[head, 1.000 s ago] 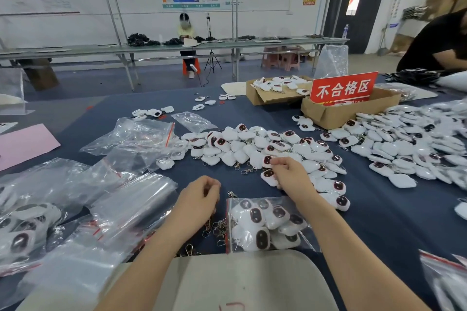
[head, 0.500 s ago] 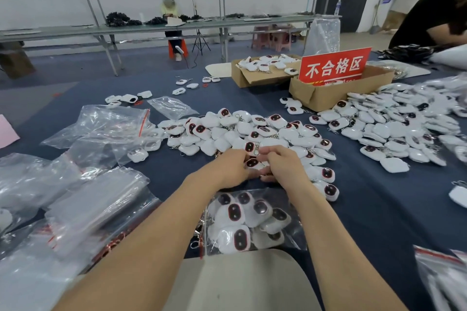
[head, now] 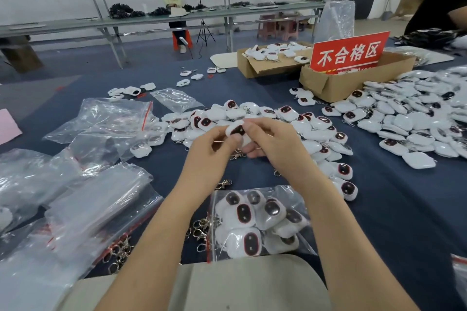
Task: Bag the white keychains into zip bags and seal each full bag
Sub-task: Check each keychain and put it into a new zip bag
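Observation:
Both hands meet above the blue table and hold one white keychain [head: 237, 129] with a dark red oval face. My left hand [head: 211, 151] pinches it from the left and my right hand [head: 271, 142] from the right; its metal clasp hangs below. Under my wrists lies a zip bag [head: 257, 222] holding several keychains, clasps sticking out at its red-striped mouth on the left. Behind my hands a loose pile of white keychains [head: 278, 118] spreads out.
A bigger keychain heap [head: 417, 118] covers the right side. Two cardboard boxes [head: 336, 83] stand behind it, one with a red sign [head: 350, 52]. Empty and filled zip bags [head: 83, 184] crowd the left. A person in black sits at the far right; another person sits at a distant bench.
My left hand left the bag's mouth and joined the right hand at the pile. Both hands have lifted one keychain up off the pile.

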